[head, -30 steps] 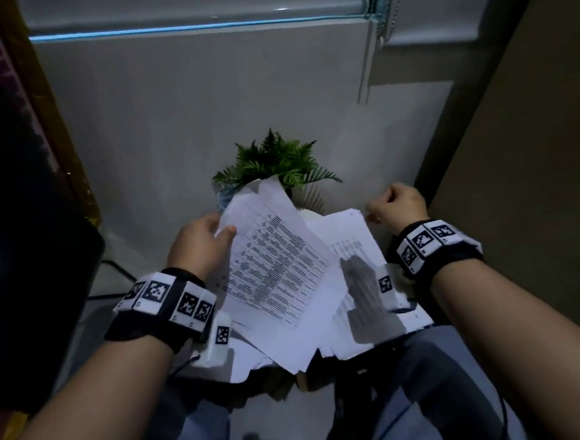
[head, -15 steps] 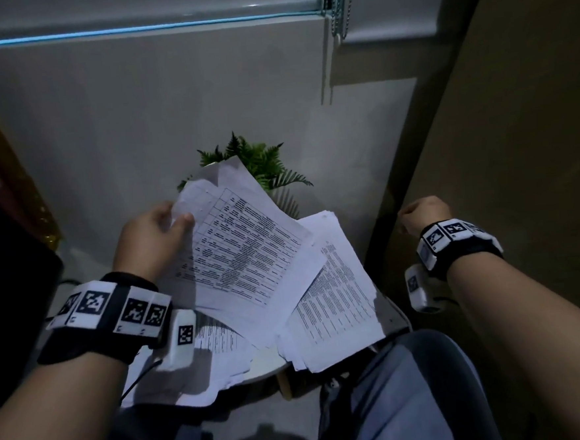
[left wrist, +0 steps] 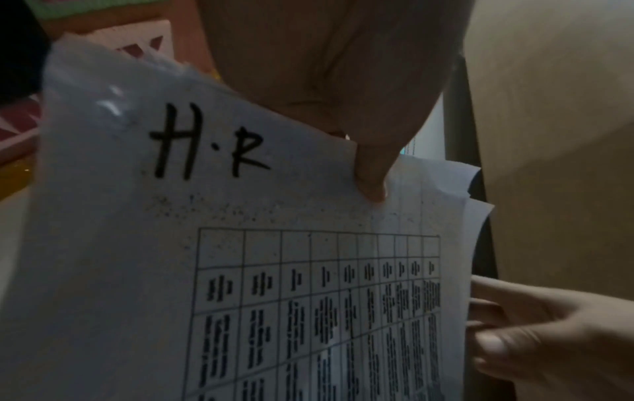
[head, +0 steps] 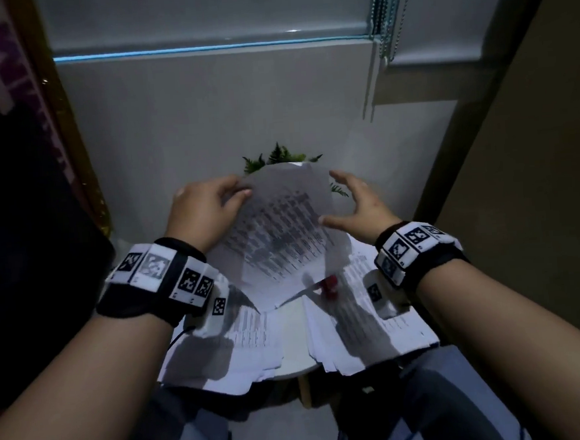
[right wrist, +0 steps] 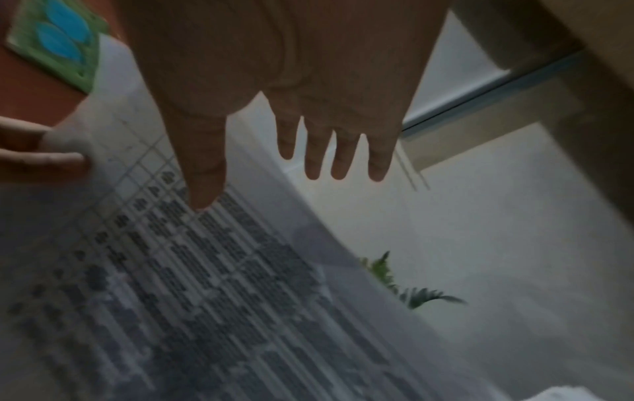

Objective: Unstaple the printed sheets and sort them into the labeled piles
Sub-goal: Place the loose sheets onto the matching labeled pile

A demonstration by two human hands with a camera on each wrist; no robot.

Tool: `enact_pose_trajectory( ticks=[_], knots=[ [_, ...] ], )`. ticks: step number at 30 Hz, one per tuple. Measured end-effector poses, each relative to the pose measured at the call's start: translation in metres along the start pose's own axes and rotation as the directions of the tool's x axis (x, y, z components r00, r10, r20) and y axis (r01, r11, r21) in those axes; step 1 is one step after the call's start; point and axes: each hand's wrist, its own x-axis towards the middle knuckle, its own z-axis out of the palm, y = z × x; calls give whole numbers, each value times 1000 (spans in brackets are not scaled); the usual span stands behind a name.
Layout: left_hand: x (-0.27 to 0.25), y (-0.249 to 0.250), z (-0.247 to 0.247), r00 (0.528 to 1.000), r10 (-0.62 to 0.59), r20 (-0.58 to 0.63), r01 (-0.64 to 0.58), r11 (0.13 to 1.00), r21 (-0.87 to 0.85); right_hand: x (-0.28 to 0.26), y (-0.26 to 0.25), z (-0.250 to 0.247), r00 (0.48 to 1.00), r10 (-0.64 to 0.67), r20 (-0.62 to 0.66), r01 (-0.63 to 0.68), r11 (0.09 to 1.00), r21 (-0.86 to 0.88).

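The printed sheets [head: 281,220] — thin, limp, easily creased — are held above the tabletop [head: 290,317], pinched at a top corner by the left hand [head: 205,212], the right hand [head: 359,204] spread beside them — best gripped at both edges.

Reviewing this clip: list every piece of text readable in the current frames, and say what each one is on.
"H·R": handwritten in black marker at the top of the held sheet, which the left hand pinches.
Printed table text on that sheet: too blurred to read.
Print on the piles on the table: too small to read.
Wristband markers: patterns, no words.
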Motion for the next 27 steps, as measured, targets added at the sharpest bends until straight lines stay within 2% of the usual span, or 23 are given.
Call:
enact_pose_trajectory(
  ticks=[3,5,7,8,10,11,13,14,15,16,17,19,22,25,27],
  knots=[
    [1,8,-8,997,78,-13,-78,996,44,8,-25,18,1000,15,9,-17,972,236],
    [-2,13,-11,997,46,-54,-42,997,68,10,-33,24,997,75,-34,-59,941,334],
    [-7,10,-16,981,-40,-190,59,994,96,8,-37,26,992,117,-39,-89,898,430],
    [-10,6,-19,956,-97,-278,122,990,73,6,-38,27,992,120,-47,-84,876,476],
    [-18,-11,-21,883,-263,-389,233,965,-125,3,-37,27,988,133,-75,-75,850,521],
    [-22,-18,-22,861,-367,-353,276,919,-281,1,-36,26,986,143,-84,-74,833,548],
    [-31,-26,-19,858,-507,-79,386,739,-552,-6,-37,26,986,150,-77,-69,777,626],
    [-34,-28,-15,856,-513,59,435,654,-619,-9,-38,27,986,151,-70,-69,753,654],
    [-37,-31,-12,857,-496,136,458,616,-641,-12,-38,28,986,150,-69,-65,738,671],
    [-39,-33,-8,867,-481,132,447,633,-632,-15,-39,29,986,151,-76,-60,732,678],
    [-41,-34,-5,875,-479,64,415,675,-610,-18,-40,31,984,152,-91,-48,724,688],
    [-45,-29,-1,866,-498,-49,371,706,-603,-21,-40,36,980,154,-130,-23,725,688],
    [-52,-20,5,845,-515,-146,357,745,-563,-26,-41,47,957,165,-239,51,714,698],
    [-63,-19,10,859,-465,-212,272,767,-581,-32,-40,58,908,232,-348,79,722,688],
    [-68,-21,14,855,-465,-229,249,756,-605,-34,-37,64,914,233,-332,50,747,662]
  ],
)
